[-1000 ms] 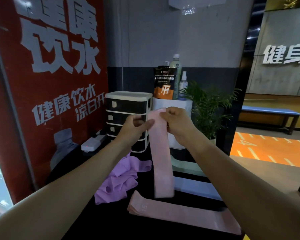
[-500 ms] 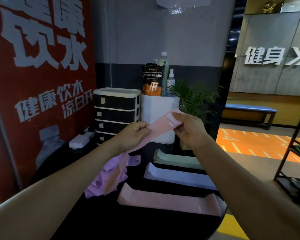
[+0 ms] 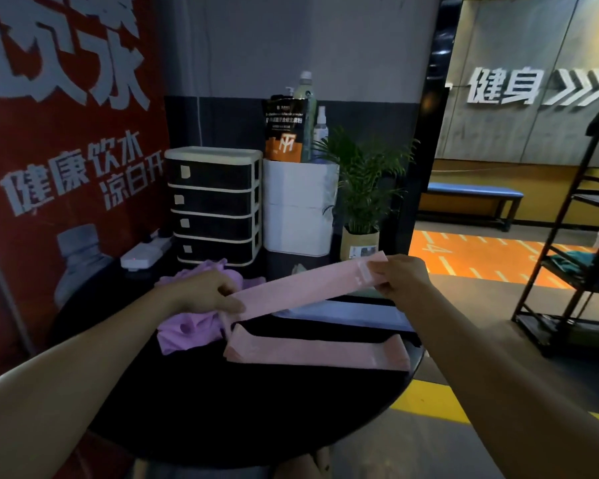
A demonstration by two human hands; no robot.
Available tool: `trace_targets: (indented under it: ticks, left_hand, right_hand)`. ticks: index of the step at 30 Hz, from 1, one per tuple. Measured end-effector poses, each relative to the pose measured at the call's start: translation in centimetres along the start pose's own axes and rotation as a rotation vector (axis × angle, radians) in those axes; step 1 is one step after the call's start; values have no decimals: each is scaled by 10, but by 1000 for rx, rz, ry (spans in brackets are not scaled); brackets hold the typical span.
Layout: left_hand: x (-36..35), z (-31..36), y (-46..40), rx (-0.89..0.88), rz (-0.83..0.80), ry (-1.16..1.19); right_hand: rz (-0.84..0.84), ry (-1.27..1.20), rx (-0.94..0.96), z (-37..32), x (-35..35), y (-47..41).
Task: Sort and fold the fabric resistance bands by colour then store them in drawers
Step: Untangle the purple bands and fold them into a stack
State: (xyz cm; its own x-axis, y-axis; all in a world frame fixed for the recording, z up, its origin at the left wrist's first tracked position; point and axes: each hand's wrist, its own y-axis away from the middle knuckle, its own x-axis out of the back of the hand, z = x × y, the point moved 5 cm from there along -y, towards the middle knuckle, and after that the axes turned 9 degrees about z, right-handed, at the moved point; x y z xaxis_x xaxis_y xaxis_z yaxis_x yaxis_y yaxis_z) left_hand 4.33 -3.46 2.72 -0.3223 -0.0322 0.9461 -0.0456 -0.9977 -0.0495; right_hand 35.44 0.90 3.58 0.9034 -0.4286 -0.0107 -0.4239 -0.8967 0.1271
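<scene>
Left hand: fingers and thumb pinch the lower-left end of a pink band, above the purple heap.
Right hand: fingers and thumb pinch the upper-right end of the same band, next to its small sewn label.
Pink band: held in the air between both hands, stretched flat and slanting upward from left to right; a short tail hangs below the left hand's grip.
Pink stack: flat pink bands piled lengthwise on the counter, directly below the held band and apart from it.
Lilac stack: flat pale blue-lilac bands behind the pink stack, partly hidden by the held band.
Purple heap: loose, crumpled purple bands on the counter's left part, partly covered by the left hand.
Drawer unit: four dark drawers in a cream frame, all closed, each bearing a small pale tag; stands at the counter's rear, behind the purple heap.
White container: just right of the drawer unit; it carries an orange-and-black pouch, a tall capped bottle and a small spray bottle.
Potted plant: right of the white container, in a pale pot.
Power strip: white, left of the drawer unit, near the red poster.
Black rack: on the floor at far right, well apart from the counter.
</scene>
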Motion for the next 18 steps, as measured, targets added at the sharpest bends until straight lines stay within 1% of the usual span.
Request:
trace_targets:
  ticks: [3,4,6,8,10,12,14,16,18]
  left_hand:
    - [-2,-10,2,77,-7,121]
    - [-4,-12,5,114,-22,215]
    - [-8,-13,11,219,-24,514]
    - [-13,-11,15,316,40,771]
    - [-18,-8,18,381,116,932]
    - [-25,-6,18,418,176,1000]
    - [-30,-4,19,455,236,1010]
    - [-34,-5,19,466,275,1004]
    - [-39,-9,19,454,305,925]
  right_hand:
    - [30,105,-19,13,10,-8]
    - [64,136,-23,17,15,-12]
    - [78,132,-33,23,24,-13]
    - [31,110,-22,30,29,-10]
    - [37,101,-37,38,36,-7]
    - [57,98,-78,47,41,-7]
    - [65,107,-74,52,46,-9]
    - [19,211,-24,54,51,-12]
    - [-52,343,29,57,53,-13]
